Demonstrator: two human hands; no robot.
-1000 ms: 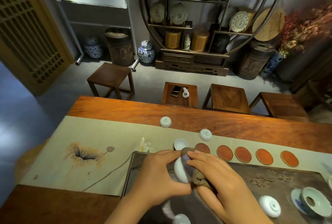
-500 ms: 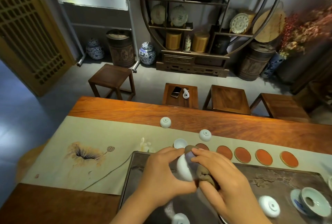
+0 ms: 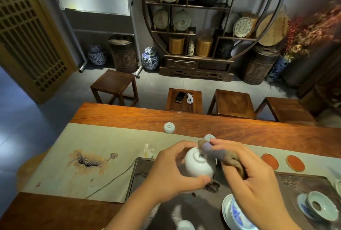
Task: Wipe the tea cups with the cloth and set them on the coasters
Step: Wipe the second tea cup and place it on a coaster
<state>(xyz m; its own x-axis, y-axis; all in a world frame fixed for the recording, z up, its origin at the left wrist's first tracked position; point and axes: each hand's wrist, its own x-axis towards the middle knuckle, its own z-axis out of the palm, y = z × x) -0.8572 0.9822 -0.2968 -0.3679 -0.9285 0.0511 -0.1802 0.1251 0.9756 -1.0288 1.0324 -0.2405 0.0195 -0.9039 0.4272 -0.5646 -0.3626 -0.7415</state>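
Note:
My left hand (image 3: 171, 172) grips a white tea cup (image 3: 198, 165) turned bottom-up above the dark tea tray (image 3: 302, 181). My right hand (image 3: 247, 178) holds a brown cloth (image 3: 224, 156) and presses it against the cup's foot. Two round orange coasters (image 3: 269, 161) (image 3: 294, 163) show on the runner to the right; the others are hidden behind my hands. An upturned white cup (image 3: 169, 127) stands on the runner's far edge, and another cup (image 3: 209, 137) peeks out just beyond my right fingers.
A beige runner with a lotus print (image 3: 88, 159) covers the wooden table (image 3: 239, 128). A lidded bowl on a saucer (image 3: 319, 205) and a blue-and-white dish (image 3: 234, 215) sit on the tray at right. Another white cup (image 3: 185, 225) lies at the bottom edge. Stools stand beyond the table.
Both hands have lifted slightly with the cup. The cup has been turned so its foot faces me, and the cloth has moved onto the foot.

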